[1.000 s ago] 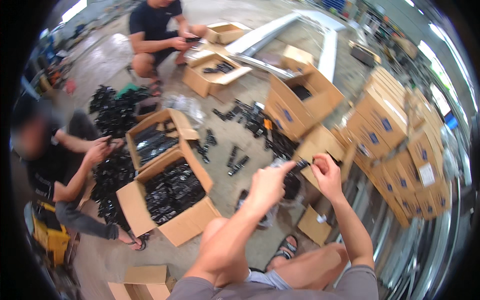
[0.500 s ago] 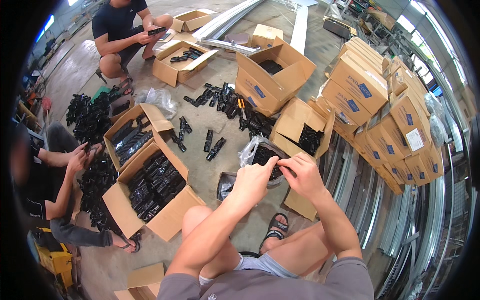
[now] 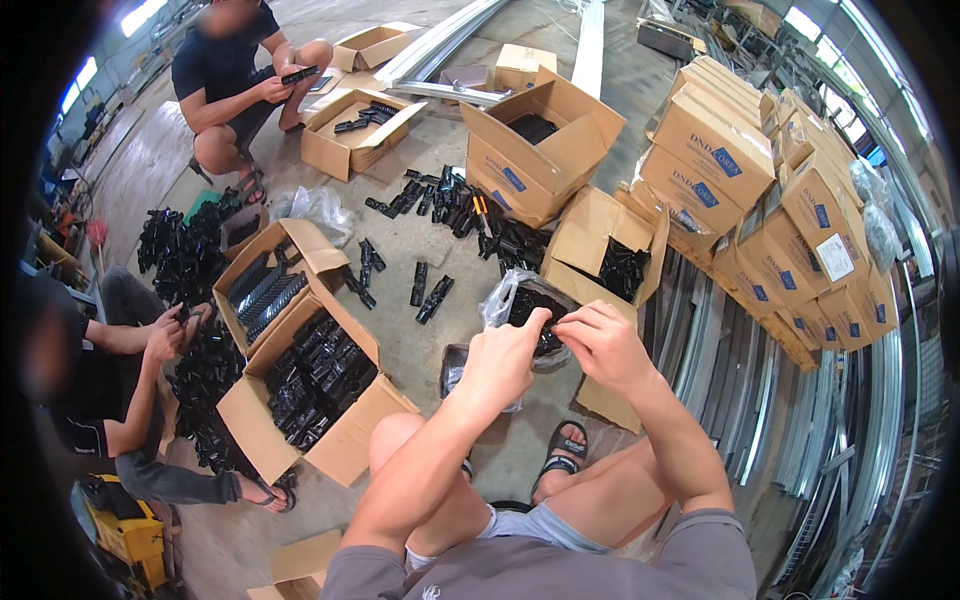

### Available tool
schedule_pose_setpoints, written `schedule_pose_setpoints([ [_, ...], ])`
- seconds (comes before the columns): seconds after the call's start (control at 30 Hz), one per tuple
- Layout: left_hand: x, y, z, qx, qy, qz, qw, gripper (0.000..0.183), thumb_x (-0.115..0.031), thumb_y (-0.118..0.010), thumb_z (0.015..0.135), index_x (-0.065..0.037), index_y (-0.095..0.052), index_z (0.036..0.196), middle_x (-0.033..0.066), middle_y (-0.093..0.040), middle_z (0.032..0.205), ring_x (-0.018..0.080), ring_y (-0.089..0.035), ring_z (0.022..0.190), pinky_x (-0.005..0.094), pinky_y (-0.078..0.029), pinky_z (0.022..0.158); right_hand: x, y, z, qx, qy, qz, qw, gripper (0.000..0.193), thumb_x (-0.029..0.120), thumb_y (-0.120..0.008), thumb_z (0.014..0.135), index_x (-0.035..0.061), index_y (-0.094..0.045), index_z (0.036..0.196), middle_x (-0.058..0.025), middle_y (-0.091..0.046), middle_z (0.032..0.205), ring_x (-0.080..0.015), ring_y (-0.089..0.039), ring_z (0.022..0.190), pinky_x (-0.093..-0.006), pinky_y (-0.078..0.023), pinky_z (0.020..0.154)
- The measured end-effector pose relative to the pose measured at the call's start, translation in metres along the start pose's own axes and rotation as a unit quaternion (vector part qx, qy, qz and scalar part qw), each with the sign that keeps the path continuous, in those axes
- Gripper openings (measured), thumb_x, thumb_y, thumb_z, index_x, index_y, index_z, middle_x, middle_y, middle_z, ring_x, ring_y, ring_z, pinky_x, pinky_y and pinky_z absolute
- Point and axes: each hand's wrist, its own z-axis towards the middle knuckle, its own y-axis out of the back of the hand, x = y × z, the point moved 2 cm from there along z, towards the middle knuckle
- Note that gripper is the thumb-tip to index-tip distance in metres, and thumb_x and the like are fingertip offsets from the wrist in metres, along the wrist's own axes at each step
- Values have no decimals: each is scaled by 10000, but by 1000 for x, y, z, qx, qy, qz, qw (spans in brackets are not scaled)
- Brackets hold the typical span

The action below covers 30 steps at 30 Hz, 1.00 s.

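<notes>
My left hand (image 3: 503, 360) and my right hand (image 3: 607, 345) meet above a bin lined with a clear plastic bag (image 3: 494, 303). Small black parts (image 3: 527, 304) fill that bin. Both hands are closed, fingertips pinched close together; whatever they hold is hidden behind the fingers or lost against the dark parts. Just left of the bin stands a second small grey bin (image 3: 452, 372) with clear plastic in it. Beyond my right hand, an open cardboard box (image 3: 583, 232) holds black plastic pieces (image 3: 623, 268).
Left of my knee, an open carton (image 3: 345, 440) is packed with black pieces. Loose black pieces (image 3: 432, 297) lie on the floor. Two co-workers sit left and far left, one holding a black piece (image 3: 298, 75). Stacked cartons (image 3: 712, 150) and metal profiles (image 3: 745, 400) line the right.
The view has shifted slightly, so the surroundings sit a little differently. My hands stay together over the bin with only slight finger movement.
</notes>
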Motion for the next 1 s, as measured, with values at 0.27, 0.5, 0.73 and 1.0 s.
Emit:
schedule_pose_setpoints([
  [0.27,-4,18,-6,2,4,-68,998,634,-42,-763,734,-168,-512,1302,211,-706,887,417,-682,850,507,-534,750,-2,8,-3,-132,-189,98,968,119,54,-688,874,30,-717,987,-117,-699,947,-289,-662,864,-353,-523,769],
  [0.5,-11,31,-6,-16,44,-204,978,645,-7,-779,768,-176,-587,1360,218,-719,1063,314,-717,1019,383,-556,861,-30,-6,-18,-102,-354,453,812,344,165,-629,994,-8,-584,1288,-82,-687,1101,-135,-648,981,-283,-528,843],
  [0.73,-5,20,-2,29,63,-332,941,694,122,-718,802,-89,-534,1437,141,-706,1194,108,-631,1057,280,-521,894,-26,-7,-12,-102,-343,580,732,377,158,-667,971,6,-571,1301,-89,-673,1154,-154,-651,1032,-314,-545,898],
  [1.0,-3,16,-1,35,40,-440,896,718,151,-698,815,-69,-496,1468,55,-670,1216,64,-571,1034,237,-500,885,-21,-3,-16,-157,-327,604,709,377,134,-694,950,1,-584,1284,-89,-676,1122,-149,-649,1022,-300,-548,883],
])
